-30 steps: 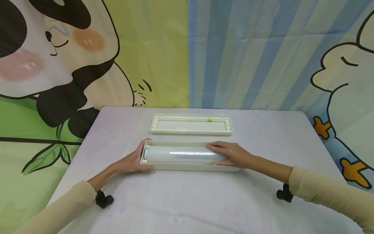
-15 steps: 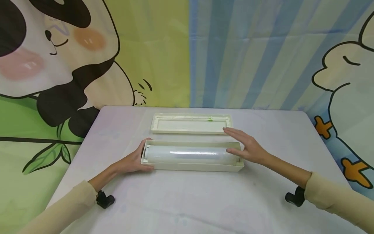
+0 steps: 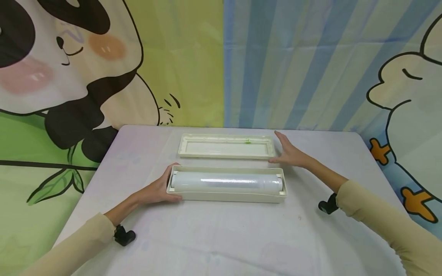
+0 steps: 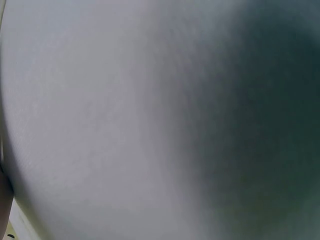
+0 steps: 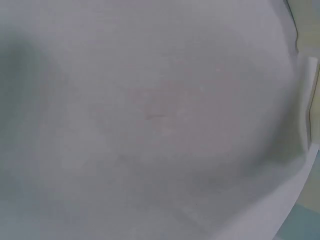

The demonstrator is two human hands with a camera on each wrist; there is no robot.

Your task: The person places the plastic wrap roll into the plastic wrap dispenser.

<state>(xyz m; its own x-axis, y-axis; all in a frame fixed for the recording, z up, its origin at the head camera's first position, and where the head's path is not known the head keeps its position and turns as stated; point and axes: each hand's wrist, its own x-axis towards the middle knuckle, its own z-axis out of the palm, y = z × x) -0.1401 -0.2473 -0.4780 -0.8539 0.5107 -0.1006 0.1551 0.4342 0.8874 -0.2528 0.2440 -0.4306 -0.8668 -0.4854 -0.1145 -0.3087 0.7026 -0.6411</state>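
In the head view, a long cream plastic box (image 3: pixel 231 197) lies mid-table with a clear, shiny roll of what looks like cling film (image 3: pixel 224 182) inside it. My left hand (image 3: pixel 159 189) grips the box's left end, thumb on the near side and fingers round the far corner. Behind the box lies its separate lid (image 3: pixel 226 155), inner side up, with a small green slider (image 3: pixel 247 141) on a rail. My right hand (image 3: pixel 291 152) is at the lid's right end, thumb and fingers spread apart. Whether it touches the lid I cannot tell.
A pale cloth covers the table (image 3: pixel 221 237), whose far edge meets a printed cartoon curtain (image 3: pixel 276 65). Black wrist cameras (image 3: pixel 124 235) hang under both forearms. The left wrist view shows mostly blurred tablecloth (image 4: pixel 90 110); the right wrist view catches cream edges (image 5: pixel 314 100) at its right.
My right hand has let go of the roll and box's right end, lifted off and moved back to the lid's right end. The left hand keeps its grip; box and lid stay put.
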